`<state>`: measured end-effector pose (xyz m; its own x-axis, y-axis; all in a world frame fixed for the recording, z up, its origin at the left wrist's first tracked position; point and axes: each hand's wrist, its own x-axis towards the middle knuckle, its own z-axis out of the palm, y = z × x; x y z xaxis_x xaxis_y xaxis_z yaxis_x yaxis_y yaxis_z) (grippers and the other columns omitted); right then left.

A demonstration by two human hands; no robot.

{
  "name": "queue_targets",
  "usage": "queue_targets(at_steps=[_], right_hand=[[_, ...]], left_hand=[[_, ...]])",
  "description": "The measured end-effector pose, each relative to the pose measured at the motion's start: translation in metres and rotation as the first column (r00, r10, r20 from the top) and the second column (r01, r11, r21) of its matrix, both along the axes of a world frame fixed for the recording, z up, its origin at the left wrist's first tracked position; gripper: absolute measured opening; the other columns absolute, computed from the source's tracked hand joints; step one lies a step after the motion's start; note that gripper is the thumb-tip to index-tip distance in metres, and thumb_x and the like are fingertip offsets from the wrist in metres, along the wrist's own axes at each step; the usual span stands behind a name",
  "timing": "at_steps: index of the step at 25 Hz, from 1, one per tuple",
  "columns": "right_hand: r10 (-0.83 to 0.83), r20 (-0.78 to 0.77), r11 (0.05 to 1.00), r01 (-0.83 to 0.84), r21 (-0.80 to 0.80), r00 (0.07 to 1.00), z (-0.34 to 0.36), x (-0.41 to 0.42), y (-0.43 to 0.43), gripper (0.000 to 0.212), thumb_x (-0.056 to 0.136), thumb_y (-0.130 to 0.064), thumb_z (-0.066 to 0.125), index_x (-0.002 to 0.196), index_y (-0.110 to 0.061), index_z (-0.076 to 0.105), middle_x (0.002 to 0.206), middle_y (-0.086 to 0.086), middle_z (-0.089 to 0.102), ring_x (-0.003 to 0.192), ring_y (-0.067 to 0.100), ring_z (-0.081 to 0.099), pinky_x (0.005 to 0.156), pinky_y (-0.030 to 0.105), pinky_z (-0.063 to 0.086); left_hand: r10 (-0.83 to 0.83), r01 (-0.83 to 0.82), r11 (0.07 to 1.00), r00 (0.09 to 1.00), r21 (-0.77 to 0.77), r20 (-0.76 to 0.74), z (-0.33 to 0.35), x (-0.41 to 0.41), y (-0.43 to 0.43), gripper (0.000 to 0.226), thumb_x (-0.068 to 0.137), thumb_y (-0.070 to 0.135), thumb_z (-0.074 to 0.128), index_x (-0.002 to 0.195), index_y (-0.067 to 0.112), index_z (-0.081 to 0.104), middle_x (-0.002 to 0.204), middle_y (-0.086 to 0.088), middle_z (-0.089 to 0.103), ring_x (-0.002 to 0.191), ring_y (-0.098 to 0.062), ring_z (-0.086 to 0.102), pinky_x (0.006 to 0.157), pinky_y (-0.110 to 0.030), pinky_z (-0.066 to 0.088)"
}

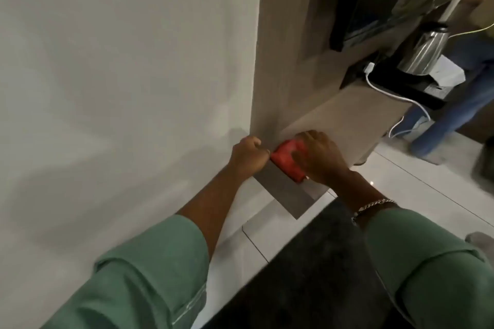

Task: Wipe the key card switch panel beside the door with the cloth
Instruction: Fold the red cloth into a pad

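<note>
A red cloth (287,159) lies folded against the grey-brown wooden panel (283,61), just right of the corner it forms with the white wall (133,61). My right hand (318,157) lies over the cloth, pressing it to the wood, with a chain bracelet on the wrist. My left hand (247,153) is curled into a fist at the corner and touches the cloth's left end; whether it pinches the cloth is unclear. No key card switch panel shows; the hands and cloth cover that spot.
To the right a shelf holds a steel kettle (425,51) on a black tray (401,83), with a white cable (395,96) hanging down. A person in blue jeans (454,109) stands beyond it. Below are pale floor tiles (427,181) and a dark mat (307,262).
</note>
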<state>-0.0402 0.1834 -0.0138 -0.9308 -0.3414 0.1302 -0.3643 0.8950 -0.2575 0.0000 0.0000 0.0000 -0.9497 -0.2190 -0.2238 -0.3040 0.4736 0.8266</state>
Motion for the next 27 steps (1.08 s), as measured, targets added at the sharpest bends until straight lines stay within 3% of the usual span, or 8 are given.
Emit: queue_targets(at_steps=[4, 7, 12, 15, 19, 22, 25, 27], right_hand=[[-0.07, 0.198, 0.994, 0.051, 0.099, 0.978, -0.055, -0.015, 0.012, 0.06, 0.096, -0.049, 0.051, 0.147, -0.025, 0.033, 0.157, 0.015, 0.032, 0.143, 0.041, 0.03, 0.113, 0.059, 0.031], [-0.058, 0.213, 0.998, 0.062, -0.012, 0.975, -0.078, -0.016, 0.016, 0.065, 0.096, -0.05, 0.053, 0.15, -0.023, 0.031, 0.16, 0.016, 0.027, 0.142, 0.043, 0.031, 0.114, 0.054, 0.036], [0.023, 0.169, 0.996, -0.008, -0.091, 0.985, -0.075, 0.009, 0.009, 0.062, 0.093, -0.051, 0.055, 0.147, -0.025, 0.037, 0.157, 0.012, 0.034, 0.137, 0.038, 0.036, 0.109, 0.051, 0.039], [0.007, 0.073, 0.999, -0.004, -0.042, 0.997, -0.065, 0.03, -0.007, 0.069, 0.087, -0.058, 0.059, 0.145, -0.027, 0.038, 0.155, 0.01, 0.037, 0.14, 0.036, 0.036, 0.116, 0.055, 0.031], [0.099, -0.139, 0.993, -0.106, -0.048, 0.985, -0.029, 0.064, -0.059, 0.077, 0.081, -0.062, 0.056, 0.146, -0.026, 0.034, 0.16, 0.017, 0.027, 0.149, 0.043, 0.021, 0.118, 0.067, 0.019], [0.195, -0.211, 0.973, -0.215, -0.078, 0.958, 0.007, 0.097, -0.108, 0.078, 0.08, -0.062, 0.049, 0.146, -0.026, 0.032, 0.161, 0.014, 0.029, 0.149, 0.041, 0.024, 0.115, 0.071, 0.025], [0.265, -0.256, 0.949, -0.299, -0.103, 0.93, 0.04, 0.136, -0.154, 0.082, 0.076, -0.068, 0.053, 0.145, -0.028, 0.033, 0.16, 0.007, 0.032, 0.148, 0.037, 0.028, 0.112, 0.068, 0.031], [0.33, -0.284, 0.918, -0.376, -0.126, 0.9, 0.064, 0.162, -0.185, 0.088, 0.071, -0.069, 0.059, 0.145, -0.029, 0.033, 0.161, 0.007, 0.029, 0.145, 0.037, 0.032, 0.108, 0.062, 0.038]], left_hand=[[-0.023, -0.033, 0.964, 0.978, 0.263, 0.207, -0.051, -0.02, 0.033, 0.02, 0.087, 0.024, 0.063, 0.103, 0.014, 0.058, 0.1, -0.009, 0.063, 0.102, -0.031, 0.061, 0.091, -0.041, 0.052], [0.127, -0.227, 0.847, 0.965, 0.481, 0.231, -0.07, -0.03, 0.05, 0.038, 0.085, 0.02, 0.066, 0.118, 0.003, 0.059, 0.115, -0.019, 0.069, 0.1, -0.032, 0.066, 0.09, -0.047, 0.057], [0.294, -0.402, 0.684, 0.916, 0.609, 0.274, -0.075, -0.024, 0.051, 0.062, 0.079, 0.021, 0.075, 0.132, 0.001, 0.051, 0.122, -0.018, 0.063, 0.108, -0.039, 0.064, 0.094, -0.05, 0.057], [0.233, -0.345, 0.69, 0.938, 0.636, 0.256, -0.066, -0.01, 0.032, 0.051, 0.079, 0.016, 0.072, 0.127, 0.007, 0.055, 0.121, -0.016, 0.064, 0.108, -0.036, 0.062, 0.094, -0.052, 0.056], [0.145, -0.195, 0.811, 0.98, 0.552, 0.134, -0.029, 0.018, -0.011, 0.028, 0.088, 0.021, 0.062, 0.116, 0.018, 0.059, 0.115, -0.012, 0.067, 0.104, -0.031, 0.064, 0.083, -0.045, 0.061], [0.09, -0.115, 0.823, 0.993, 0.556, 0.073, 0.015, 0.059, -0.056, 0.027, 0.088, 0.015, 0.055, 0.112, 0.015, 0.065, 0.111, -0.016, 0.071, 0.103, -0.034, 0.065, 0.077, -0.043, 0.058], [0.019, -0.049, 0.796, 0.998, 0.603, 0.056, 0.064, 0.112, -0.108, 0.03, 0.081, 0.013, 0.043, 0.082, 0.014, 0.073, 0.075, -0.007, 0.07, 0.078, -0.025, 0.063, 0.073, -0.039, 0.056], [-0.012, -0.005, 0.782, 1.0, 0.624, 0.023, 0.099, 0.148, -0.144, 0.033, 0.079, 0.011, 0.036, 0.065, 0.017, 0.065, 0.059, 0.001, 0.062, 0.062, -0.018, 0.057, 0.065, -0.032, 0.053]])
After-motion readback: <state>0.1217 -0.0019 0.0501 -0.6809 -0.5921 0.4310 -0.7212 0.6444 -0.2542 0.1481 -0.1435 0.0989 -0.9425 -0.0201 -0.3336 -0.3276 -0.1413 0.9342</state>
